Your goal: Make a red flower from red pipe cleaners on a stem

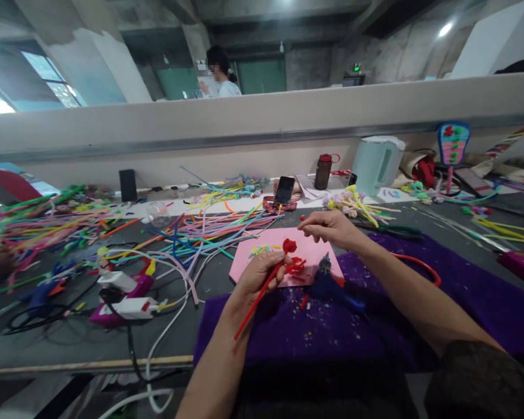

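Observation:
My left hand [262, 269] is closed round a red pipe-cleaner flower [289, 246]; its fuzzy head rises above my fingertips and its red stem [255, 308] slants down along my wrist. My right hand [329, 226] hovers just right of the flower head, apart from it, thumb and fingers pinched together. What the pinch holds, if anything, is too small to tell. Below both hands, a pink board [240, 269] carries red pipe-cleaner pieces [297, 267] and short yellow and blue bits [264, 250]. A blue glue gun [327, 282] lies at the board's right side.
A purple cloth [279, 331] covers the near table. Many loose pipe cleaners [205, 233] spread leftward, near a power strip [131, 302] with trailing cables. Behind are a phone [283, 191], a dark bottle [323, 173] and a pale green kettle [378, 166]. A person [227, 81] is beyond the partition.

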Tool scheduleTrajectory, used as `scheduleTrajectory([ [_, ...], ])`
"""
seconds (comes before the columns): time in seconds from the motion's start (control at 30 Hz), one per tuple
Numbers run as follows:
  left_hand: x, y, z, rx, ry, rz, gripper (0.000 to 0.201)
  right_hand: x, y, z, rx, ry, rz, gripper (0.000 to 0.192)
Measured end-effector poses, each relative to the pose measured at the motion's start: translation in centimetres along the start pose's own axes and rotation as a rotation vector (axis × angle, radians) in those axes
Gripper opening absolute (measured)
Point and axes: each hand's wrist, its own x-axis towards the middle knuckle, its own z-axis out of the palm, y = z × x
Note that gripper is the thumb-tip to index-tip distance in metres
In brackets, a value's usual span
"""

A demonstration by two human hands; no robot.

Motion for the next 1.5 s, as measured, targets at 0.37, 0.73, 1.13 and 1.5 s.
scheduleTrajectory([
  [0.37,-0.1,-0.1,0.3,0.055,-0.066,-0.058,0.025,0.1,0.0,1.5,-0.04,-0.078,-0.177,0.017],
  [0.73,0.0,-0.3,0.6,-0.256,0.193,0.259,0.024,-0.2,-0.2,3.3,0.245,-0.042,0.262,0.023],
  [1.13,0.3,-1.1,1.0,-0.245,0.174,0.331,0.033,-1.3,-2.1,7.2,0.382,-0.172,0.302,0.015],
  [1.5,-0.1,-0.5,0.7,-0.297,0.258,0.331,0.02,-1.3,-1.0,7.9,0.355,-0.156,0.245,0.014],
])
